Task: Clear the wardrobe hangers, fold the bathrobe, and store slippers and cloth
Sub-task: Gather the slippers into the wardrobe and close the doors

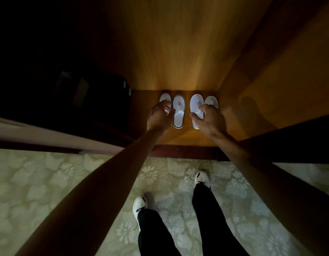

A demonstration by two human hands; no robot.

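A floral carpet lay before the wooden wardrobe floor. Four white slippers stood in a row along that floor's back edge, toes to the rear wall. The left hand curled loosely over the leftmost slipper; the right hand lay over the two rightmost. Whether either hand gripped could not be told.
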